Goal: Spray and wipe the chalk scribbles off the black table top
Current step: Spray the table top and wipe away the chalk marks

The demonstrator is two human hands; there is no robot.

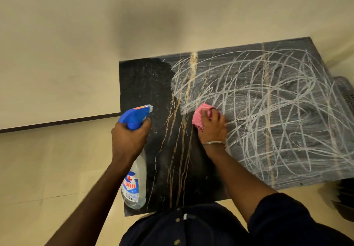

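Black table top (145,84): dark stone-look slab with tan veins running front to back, set against a cream wall (76,35); the left strip reads dark and speckled with droplets, the centre and right are greyed over. Chalk scribbles (268,111): white looping lines over a smeared chalky haze, covering the slab from roughly its left third to the right edge, with a ragged boundary where the dark strip begins. Spray bottle (135,186): clear body, blue trigger head, red-and-blue label, nozzle pointing away from the person, held above the table's left front edge. Left hand (128,138): fingers wrapped round the bottle's neck just under the trigger head, index finger at the trigger. Pink cloth (201,114): bunched, lying on the slab at the boundary between the dark strip and the chalked area. Right hand (213,127): fingers curled over the cloth, gripping it and pressing it down on the surface; a thin metal bangle (213,143) at the wrist. Dark sleeve (277,213) on the right arm; left forearm bare. Dark perforated object (346,96) beyond the table's right edge, kind unclear.
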